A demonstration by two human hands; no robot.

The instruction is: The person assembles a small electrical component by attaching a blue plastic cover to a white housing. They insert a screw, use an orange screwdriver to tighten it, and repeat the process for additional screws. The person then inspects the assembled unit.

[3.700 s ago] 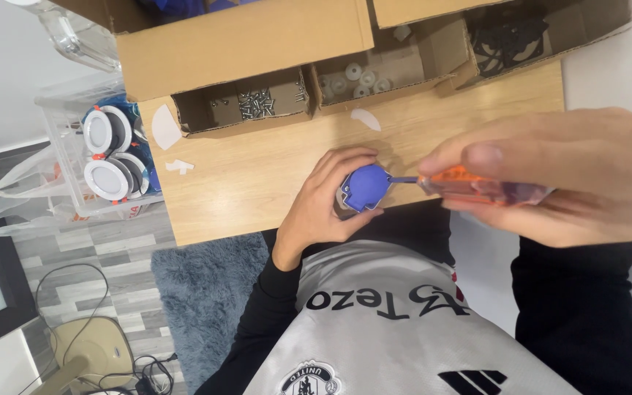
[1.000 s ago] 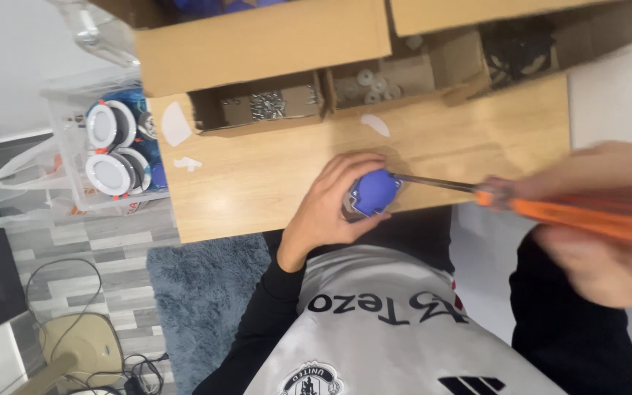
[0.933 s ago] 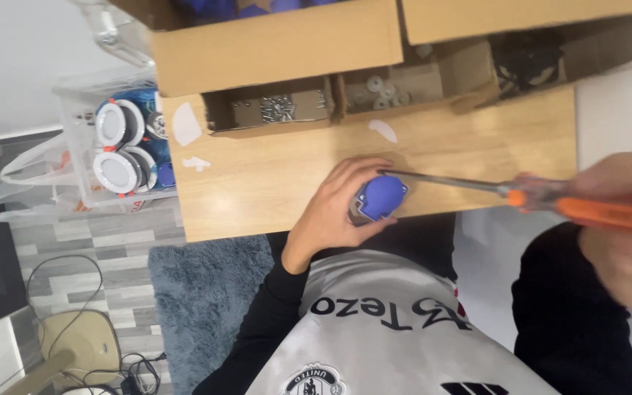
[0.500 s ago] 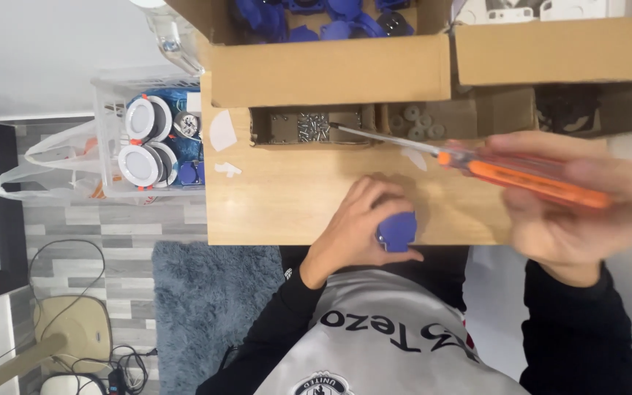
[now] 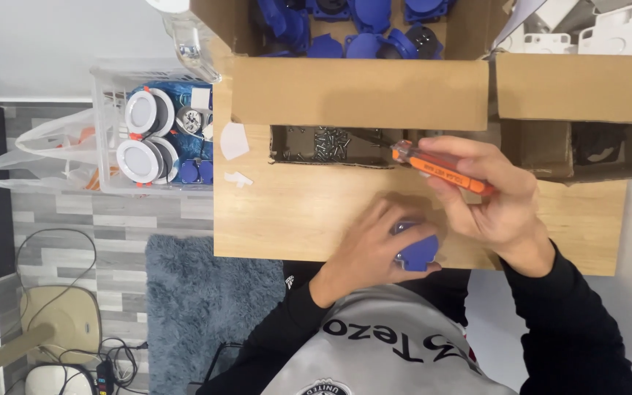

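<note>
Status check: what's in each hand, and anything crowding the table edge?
Left hand grips blue socket part. Right hand holds orange screwdriver, tip toward the screw tray. Cardboard boxes line the far edge.

I see a cardboard box of blue sockets point(image 5: 360, 29), a screw tray point(image 5: 327, 145), white downlights point(image 5: 144, 135) in a clear bin point(image 5: 104, 80).
</note>
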